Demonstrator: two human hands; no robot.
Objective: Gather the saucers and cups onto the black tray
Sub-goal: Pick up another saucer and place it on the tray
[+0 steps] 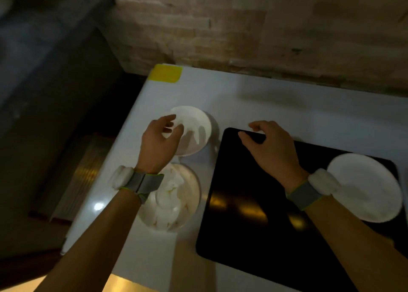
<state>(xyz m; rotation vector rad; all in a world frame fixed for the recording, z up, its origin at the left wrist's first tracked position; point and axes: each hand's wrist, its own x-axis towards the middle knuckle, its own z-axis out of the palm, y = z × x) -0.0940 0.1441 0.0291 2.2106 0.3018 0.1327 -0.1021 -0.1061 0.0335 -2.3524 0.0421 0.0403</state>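
A black tray (249,214) lies on the white table at the right. One white saucer (366,188) rests on the tray's right side. To the left of the tray, a second white saucer (194,128) sits on the table. My left hand (159,143) hovers over its left edge, fingers curled and apart, holding nothing. Nearer to me stands a white cup or bowl (174,199), partly hidden by my left wrist. Over the tray's far left corner, my right hand (267,146) is spread out with nothing in it.
The white table (276,106) bears a yellow patch (165,73) at its far left corner. A brick wall (265,26) runs behind it. A dark cabinet (44,70) and floor lie beyond the table's left edge.
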